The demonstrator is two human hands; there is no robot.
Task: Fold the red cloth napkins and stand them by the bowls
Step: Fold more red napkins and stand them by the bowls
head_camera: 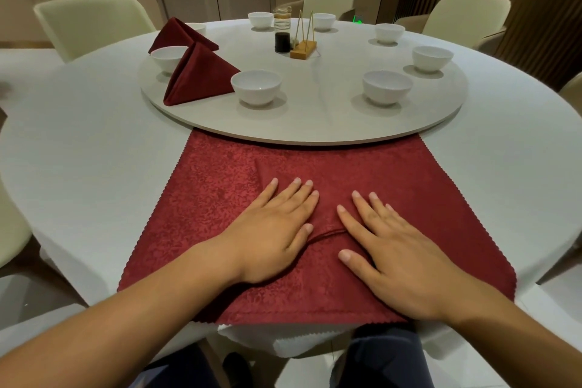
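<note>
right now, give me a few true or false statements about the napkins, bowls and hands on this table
1. The left hand and the right hand both lie flat on the spread napkin. True.
2. Three folded napkins stand on the turntable. False: only two stand there, the near folded napkin and the far folded napkin.
3. The near right bowl has no napkin beside it. True.
4. The left hand grips a bowl. False: it holds nothing and presses on the spread napkin.
</note>
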